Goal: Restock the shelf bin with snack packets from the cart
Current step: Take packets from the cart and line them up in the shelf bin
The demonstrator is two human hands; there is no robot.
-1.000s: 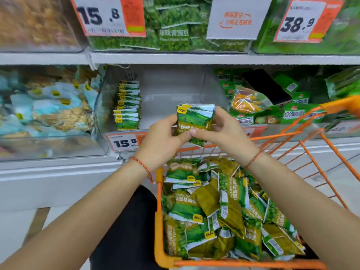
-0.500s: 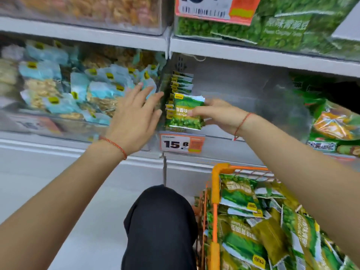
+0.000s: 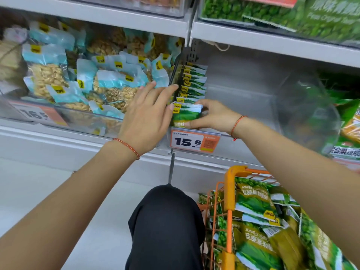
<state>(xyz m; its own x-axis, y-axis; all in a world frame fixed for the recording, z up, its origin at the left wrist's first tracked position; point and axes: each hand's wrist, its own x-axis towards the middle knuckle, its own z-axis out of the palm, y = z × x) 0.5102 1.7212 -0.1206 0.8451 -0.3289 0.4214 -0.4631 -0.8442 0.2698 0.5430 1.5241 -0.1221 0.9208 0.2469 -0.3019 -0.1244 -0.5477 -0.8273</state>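
Observation:
A green snack packet [image 3: 186, 114] stands upright at the front of a row of like packets [image 3: 193, 80] along the left wall of the clear shelf bin [image 3: 249, 98]. My right hand [image 3: 213, 116] grips this front packet from the right side, inside the bin. My left hand [image 3: 149, 116] is spread flat with straight fingers in front of the bin's left edge, fingertips next to the packet row. The orange wire cart [image 3: 230, 190] at the lower right holds several more green packets [image 3: 255, 203].
The bin to the left holds blue-topped nut bags [image 3: 109, 82]. A price tag reading 15.8 [image 3: 194, 141] hangs on the bin's front edge. Green pea bags [image 3: 292, 14] fill the shelf above. My black-clad knee [image 3: 165, 221] is at the bottom centre. Mixed snack bags [image 3: 346, 121] lie at right.
My right hand has carried the packet from above the cart into the bin, against the front of the row. My left hand let go and spread flat by the bin's left edge.

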